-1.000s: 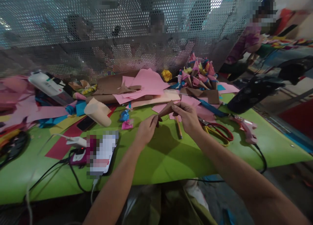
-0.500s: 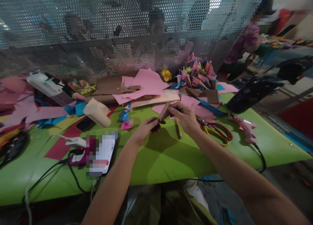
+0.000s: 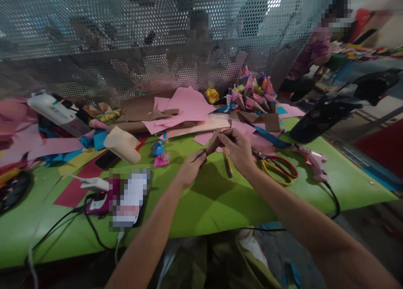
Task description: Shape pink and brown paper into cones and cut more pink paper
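Both hands hold a small rolled piece of brown paper (image 3: 213, 142) above the green table. My left hand (image 3: 190, 168) pinches its lower end. My right hand (image 3: 236, 148) grips the upper end between thumb and fingers. Beneath the right hand lies a pencil (image 3: 228, 163). Scissors with red and yellow handles (image 3: 278, 168) rest just right of my right wrist, and a pink glue gun (image 3: 315, 163) lies farther right. Left of my left hand are two small wrapped pieces, a blue one (image 3: 158, 148) and a pink one (image 3: 162, 159).
A phone (image 3: 131, 199) and a purple power strip (image 3: 99, 203) with cables lie at the left. Pink paper sheets (image 3: 189, 106) and a pile of small paper cones (image 3: 252, 92) sit at the back. A dark bottle-like object (image 3: 317, 119) stands right. Another person (image 3: 315, 50) sits beyond.
The view has shifted slightly. My left fingers have closed up around the lower end of the brown paper; my right hand keeps its hold.
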`<state>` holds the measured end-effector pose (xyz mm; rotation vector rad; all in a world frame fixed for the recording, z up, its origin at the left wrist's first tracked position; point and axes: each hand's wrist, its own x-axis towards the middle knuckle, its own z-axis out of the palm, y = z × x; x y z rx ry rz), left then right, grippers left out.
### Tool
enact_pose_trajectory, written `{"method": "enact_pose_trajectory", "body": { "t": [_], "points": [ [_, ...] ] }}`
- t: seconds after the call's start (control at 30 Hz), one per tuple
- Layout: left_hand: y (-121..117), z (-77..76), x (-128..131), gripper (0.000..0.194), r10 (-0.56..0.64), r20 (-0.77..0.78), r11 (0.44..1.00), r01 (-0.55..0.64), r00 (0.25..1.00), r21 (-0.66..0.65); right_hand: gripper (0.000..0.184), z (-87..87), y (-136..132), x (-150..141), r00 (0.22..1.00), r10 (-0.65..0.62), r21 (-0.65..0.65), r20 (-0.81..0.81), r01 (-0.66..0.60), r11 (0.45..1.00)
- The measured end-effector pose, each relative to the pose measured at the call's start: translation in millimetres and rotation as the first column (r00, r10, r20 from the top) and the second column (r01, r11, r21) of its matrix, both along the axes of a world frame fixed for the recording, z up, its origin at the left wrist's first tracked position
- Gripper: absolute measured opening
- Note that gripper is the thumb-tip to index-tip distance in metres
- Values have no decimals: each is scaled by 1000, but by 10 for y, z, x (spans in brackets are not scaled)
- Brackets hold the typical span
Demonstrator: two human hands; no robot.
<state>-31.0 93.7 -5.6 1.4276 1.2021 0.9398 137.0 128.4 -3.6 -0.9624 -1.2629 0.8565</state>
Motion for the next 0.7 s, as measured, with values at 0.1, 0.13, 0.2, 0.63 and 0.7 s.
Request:
{"method": "enact_pose_trajectory", "body": {
  "t": [0.1, 0.13, 0.2, 0.63, 0.7],
  "points": [
    [-30, 14, 49, 26, 49, -211, 988, -17, 976, 152, 34, -13, 3, 1, 1000, -16, 5, 13, 16, 1000],
    [-34, 13, 59, 22, 74, -282, 981, -18, 957, 195, 34, -17, 3, 0, 1000, -15, 3, 18, 15, 1000],
    [-29, 3, 64, 19, 127, -376, 967, -31, 918, 252, 33, -19, 1, -1, 1000, -6, -1, 19, 6, 1000],
    [96, -10, -138, 28, 46, -253, 985, -2, 966, 173, 15, 129, -49, 23, 985, 75, 109, 158, -93, 990],
    [87, -4, -141, 23, -4, -202, 988, 34, 979, 149, 15, 139, -60, 21, 976, 75, 157, 203, -108, 982]
  ]
}}
